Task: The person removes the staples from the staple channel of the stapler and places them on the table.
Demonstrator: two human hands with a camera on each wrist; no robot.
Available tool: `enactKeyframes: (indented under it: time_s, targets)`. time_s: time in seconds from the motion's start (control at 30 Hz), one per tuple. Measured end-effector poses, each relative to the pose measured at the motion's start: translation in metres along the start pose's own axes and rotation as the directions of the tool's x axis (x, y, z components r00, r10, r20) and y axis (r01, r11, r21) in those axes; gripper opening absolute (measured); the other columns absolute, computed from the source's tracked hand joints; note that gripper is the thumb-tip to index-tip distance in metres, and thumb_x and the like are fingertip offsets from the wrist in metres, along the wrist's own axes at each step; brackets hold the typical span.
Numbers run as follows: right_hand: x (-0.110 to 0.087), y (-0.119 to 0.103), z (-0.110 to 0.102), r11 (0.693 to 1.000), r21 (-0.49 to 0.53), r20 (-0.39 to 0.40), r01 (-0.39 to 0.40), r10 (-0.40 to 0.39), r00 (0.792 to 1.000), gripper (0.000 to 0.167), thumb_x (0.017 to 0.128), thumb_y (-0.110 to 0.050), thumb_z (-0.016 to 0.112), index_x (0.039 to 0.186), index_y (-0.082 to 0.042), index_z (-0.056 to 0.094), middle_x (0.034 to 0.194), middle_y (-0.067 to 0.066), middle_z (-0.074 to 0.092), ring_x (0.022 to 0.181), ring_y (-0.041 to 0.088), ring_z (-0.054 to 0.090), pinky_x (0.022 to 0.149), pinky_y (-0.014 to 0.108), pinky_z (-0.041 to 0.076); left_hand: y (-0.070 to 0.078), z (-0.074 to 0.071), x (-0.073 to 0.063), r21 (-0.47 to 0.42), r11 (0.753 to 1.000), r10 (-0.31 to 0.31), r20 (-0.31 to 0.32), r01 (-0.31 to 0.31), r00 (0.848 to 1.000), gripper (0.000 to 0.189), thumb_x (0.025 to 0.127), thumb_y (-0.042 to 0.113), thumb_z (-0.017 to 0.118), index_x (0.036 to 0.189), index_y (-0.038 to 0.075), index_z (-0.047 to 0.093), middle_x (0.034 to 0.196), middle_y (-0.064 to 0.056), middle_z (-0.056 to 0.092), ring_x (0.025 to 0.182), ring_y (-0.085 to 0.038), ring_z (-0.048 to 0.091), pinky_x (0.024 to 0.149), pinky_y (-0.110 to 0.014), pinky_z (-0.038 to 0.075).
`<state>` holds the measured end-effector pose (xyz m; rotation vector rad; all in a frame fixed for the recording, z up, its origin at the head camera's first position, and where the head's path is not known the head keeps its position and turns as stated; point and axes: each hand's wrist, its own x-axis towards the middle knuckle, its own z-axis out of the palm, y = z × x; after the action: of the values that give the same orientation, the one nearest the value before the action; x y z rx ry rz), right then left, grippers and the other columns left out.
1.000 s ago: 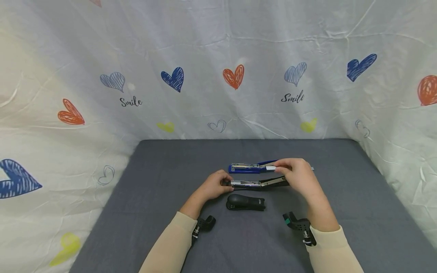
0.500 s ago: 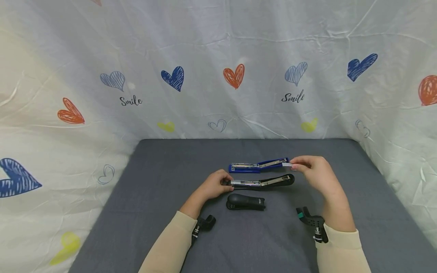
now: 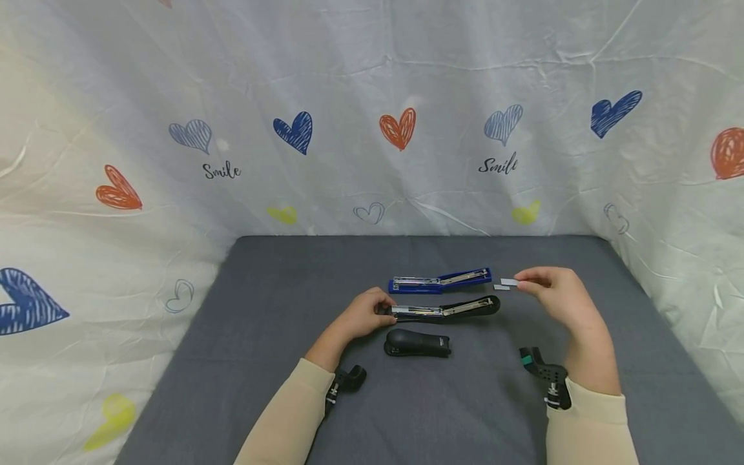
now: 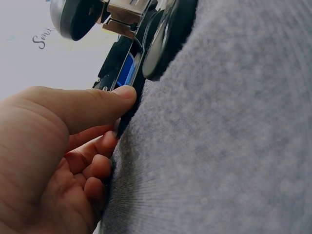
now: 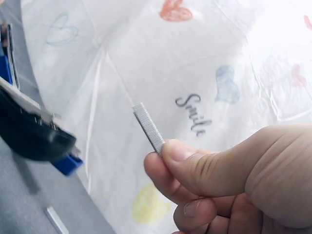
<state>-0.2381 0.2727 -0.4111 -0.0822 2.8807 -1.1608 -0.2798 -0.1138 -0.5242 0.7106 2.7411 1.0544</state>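
The right hand (image 3: 558,294) has its thumb and pointing finger squeezed together on a little strip of staples (image 5: 148,127). The strip pokes out from the fingertips toward the left. Another strip (image 3: 502,287) lies on the gray table (image 3: 302,278), near the right hand's fingertips. The left hand (image 3: 365,314) pinches the left end of a black stapler that is opened out flat (image 3: 436,314), with its thumb on one side and its fingers bent on the other. That stapler lies between the two hands, and its other end is apart from the right hand. A blue stapler (image 3: 415,290), opened too, lies just behind it. A folded black stapler (image 3: 416,344) lies in front, touching neither hand.
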Motion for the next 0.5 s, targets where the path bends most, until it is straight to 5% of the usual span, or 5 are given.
enactKeyframes:
  time_s: [0.5]
  targets:
    - [0.008, 0.038, 0.001, 0.996, -0.014, 0.166, -0.086, 0.087, 0.982, 0.023, 0.101, -0.012, 0.065, 0.117, 0.003, 0.072, 0.109, 0.014, 0.073, 0.102, 0.034, 0.061, 0.081, 0.048, 0.049, 0.001, 0.0, -0.001, -0.004, 1.0, 0.005, -0.005, -0.005, 1.0, 0.028, 0.09, 0.02, 0.082, 0.116, 0.01, 0.074, 0.099, 0.002, 0.057, 0.082, -0.013, 0.049, 0.075, -0.032, 0.045]
